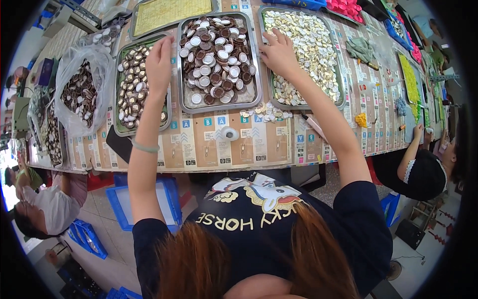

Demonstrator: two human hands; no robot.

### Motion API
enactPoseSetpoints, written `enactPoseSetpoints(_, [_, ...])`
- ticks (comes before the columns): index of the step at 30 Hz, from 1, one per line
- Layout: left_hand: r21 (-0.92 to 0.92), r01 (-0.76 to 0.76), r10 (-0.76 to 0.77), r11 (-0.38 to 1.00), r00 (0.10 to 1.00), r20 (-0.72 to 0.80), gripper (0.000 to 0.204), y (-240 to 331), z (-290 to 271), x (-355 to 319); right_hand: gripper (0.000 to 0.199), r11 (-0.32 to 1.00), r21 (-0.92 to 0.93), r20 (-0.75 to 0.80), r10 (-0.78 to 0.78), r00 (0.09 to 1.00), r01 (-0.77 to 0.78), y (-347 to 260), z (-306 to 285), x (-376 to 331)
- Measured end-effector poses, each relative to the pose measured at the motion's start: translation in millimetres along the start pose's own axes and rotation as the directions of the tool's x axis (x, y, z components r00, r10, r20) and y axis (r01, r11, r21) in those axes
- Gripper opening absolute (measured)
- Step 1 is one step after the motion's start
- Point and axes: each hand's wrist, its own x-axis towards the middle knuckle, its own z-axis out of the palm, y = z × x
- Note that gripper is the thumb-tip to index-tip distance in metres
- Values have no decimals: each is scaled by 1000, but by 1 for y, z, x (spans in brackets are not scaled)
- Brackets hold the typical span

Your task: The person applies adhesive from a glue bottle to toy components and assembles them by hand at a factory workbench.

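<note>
My left hand (pixel 159 65) hovers above the right rim of the left metal tray (pixel 119 112), its fingers pressed together; whatever they may hold is hidden. Brown pieces with shiny cream tops (pixel 134 84) fill that tray. My right hand (pixel 281 55) reaches over the left side of the right tray (pixel 342 94), fingers spread, fingertips at the small cream and gold pieces (pixel 311 45). Between my hands stands the middle tray (pixel 219 105), heaped with round, ruffle-edged brown and white pieces (pixel 216 60).
A clear plastic bag (pixel 62 109) of brown pieces sits at left. Loose cream pieces (pixel 266 113) lie before the right tray, near a small white round object (pixel 229 133) and a pink pen-like tool (pixel 313 124). A yellow-filled tray (pixel 169 15) is behind. Other people sit at both sides.
</note>
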Motion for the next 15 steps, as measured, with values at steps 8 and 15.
enactPoseSetpoints(8, [-26, 228, -229, 973, 967, -106, 23, 33, -77, -107, 31, 975, -215, 116, -22, 993, 46, -69, -11, 9])
enactPoseSetpoints(15, [-424, 17, -178, 906, 922, -344, 33, 58, -210, -42, 38, 995, -90, 220, 60, 974, -41, -133, -58, 9])
